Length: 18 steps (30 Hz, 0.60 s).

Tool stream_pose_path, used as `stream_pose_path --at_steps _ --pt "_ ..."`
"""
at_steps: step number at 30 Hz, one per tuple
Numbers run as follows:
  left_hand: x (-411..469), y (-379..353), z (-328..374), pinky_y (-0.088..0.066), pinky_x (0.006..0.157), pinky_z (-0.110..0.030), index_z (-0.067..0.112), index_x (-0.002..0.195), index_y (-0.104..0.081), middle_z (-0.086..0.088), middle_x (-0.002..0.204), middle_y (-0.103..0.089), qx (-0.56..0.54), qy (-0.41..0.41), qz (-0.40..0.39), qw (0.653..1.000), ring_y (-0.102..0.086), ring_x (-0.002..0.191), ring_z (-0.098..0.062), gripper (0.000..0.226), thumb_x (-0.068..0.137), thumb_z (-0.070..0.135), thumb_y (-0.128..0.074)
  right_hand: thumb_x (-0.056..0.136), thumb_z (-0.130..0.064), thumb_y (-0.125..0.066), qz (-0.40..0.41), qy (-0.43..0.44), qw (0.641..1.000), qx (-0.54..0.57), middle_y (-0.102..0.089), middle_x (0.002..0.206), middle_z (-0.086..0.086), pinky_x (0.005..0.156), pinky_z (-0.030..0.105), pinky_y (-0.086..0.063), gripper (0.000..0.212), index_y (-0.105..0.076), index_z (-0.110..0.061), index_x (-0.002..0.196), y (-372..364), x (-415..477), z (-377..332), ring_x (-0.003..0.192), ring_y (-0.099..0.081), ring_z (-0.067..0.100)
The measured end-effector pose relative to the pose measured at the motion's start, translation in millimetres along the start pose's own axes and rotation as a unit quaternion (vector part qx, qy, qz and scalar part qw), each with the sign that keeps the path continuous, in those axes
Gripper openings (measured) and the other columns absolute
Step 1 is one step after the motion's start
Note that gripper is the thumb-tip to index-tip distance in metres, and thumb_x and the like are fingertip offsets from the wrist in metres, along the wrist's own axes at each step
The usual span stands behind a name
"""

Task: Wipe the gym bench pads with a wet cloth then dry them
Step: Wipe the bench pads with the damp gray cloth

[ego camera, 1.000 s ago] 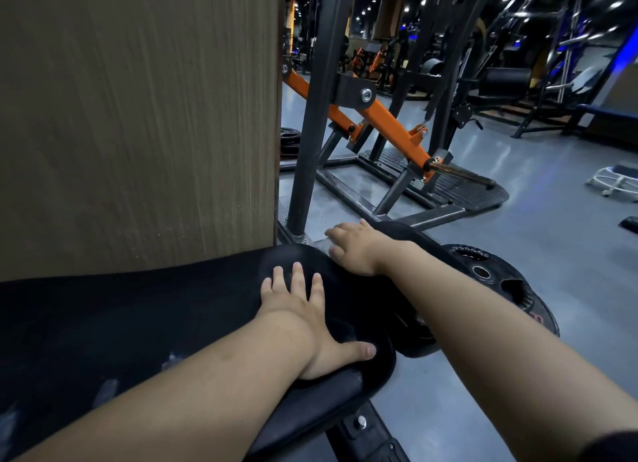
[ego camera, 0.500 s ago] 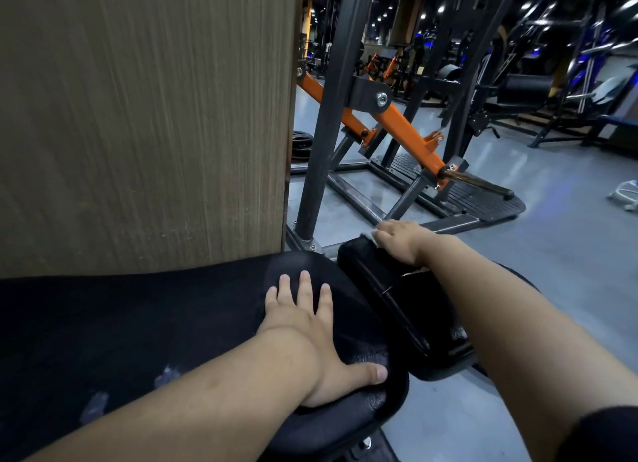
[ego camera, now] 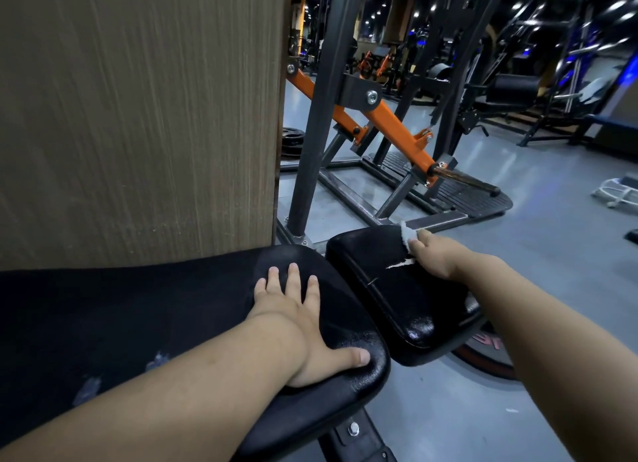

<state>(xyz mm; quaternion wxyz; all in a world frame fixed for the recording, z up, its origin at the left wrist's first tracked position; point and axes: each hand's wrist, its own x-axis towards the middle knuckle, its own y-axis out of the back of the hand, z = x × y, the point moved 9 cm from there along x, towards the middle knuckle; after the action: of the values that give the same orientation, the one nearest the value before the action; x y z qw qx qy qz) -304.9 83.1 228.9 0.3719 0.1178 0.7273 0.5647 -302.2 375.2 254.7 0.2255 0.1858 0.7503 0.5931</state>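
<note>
White cloth, mostly hidden, seems pinched by right hand; left hand lies flat on black pad.

The left forearm and right forearm are bare, broad and smooth. The left grip has short, thick fingers and a closely trimmed thumbnail. The right grip is rounded, its knuckles barely marked.

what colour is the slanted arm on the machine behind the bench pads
Orange. The slanted arm shows clearly in the head view, between dark grey uprights.
</note>
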Motion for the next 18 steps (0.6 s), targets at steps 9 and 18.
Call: stream_pose_path --at_steps 9,18 --pt "-3.1 1.9 0.1 0.002 0.122 -0.051 0.017 0.153 0.022 -0.015 0.161 0.026 0.007 0.010 -0.005 1.000 0.019 0.148 -0.042 0.129 0.063 0.101 -0.018 0.101 -0.038 -0.028 0.079 -0.018 0.993 0.082 -0.053 0.122 0.025 0.091 0.043 -0.037 0.037 -0.043 -0.015 0.126 -12.4 -87.6 49.9 0.118 -0.048 0.040" --pt "-3.3 2.4 -0.1 0.001 0.123 -0.050 0.017 0.154 0.021 -0.015 0.161 0.024 0.017 0.011 0.000 1.000 0.016 0.149 -0.041 0.130 0.061 0.101 -0.013 0.106 -0.032 -0.025 0.169 -0.015 0.953 0.250 -0.001 0.164 0.010 0.116 0.022 -0.001 0.063 0.004 -0.009 0.157 -46.3 -156.6 41.5 0.151 0.003 0.015"
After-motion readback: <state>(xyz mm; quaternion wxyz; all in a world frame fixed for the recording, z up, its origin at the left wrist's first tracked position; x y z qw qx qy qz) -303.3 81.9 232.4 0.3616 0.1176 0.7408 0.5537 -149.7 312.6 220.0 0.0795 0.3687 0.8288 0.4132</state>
